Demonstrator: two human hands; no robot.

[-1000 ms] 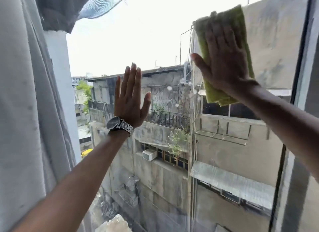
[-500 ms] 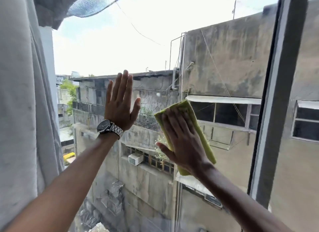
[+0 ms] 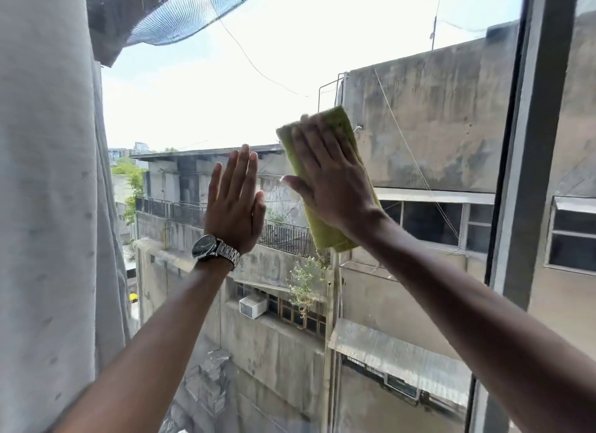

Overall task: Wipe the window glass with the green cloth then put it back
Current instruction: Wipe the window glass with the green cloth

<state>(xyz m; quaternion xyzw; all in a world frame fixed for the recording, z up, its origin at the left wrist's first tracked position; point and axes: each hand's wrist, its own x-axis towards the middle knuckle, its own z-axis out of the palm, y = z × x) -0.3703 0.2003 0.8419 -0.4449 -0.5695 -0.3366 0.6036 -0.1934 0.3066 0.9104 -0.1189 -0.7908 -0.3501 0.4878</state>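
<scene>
The window glass (image 3: 225, 87) fills the middle of the view, with grey buildings behind it. A folded green cloth (image 3: 325, 236) lies flat against the glass near the centre. My right hand (image 3: 332, 178) presses on the cloth with its fingers spread, covering most of it; the cloth's top and bottom edges stick out. My left hand (image 3: 233, 203), with a metal wristwatch, rests flat on the bare glass just left of the cloth, fingers together and pointing up, holding nothing.
A pale curtain (image 3: 48, 207) hangs along the left edge of the pane. A dark vertical window frame (image 3: 529, 174) bounds the pane on the right, with another pane beyond it.
My right hand slid the cloth from the upper right down to the centre, then back up a little. My left hand stayed flat on the glass.
</scene>
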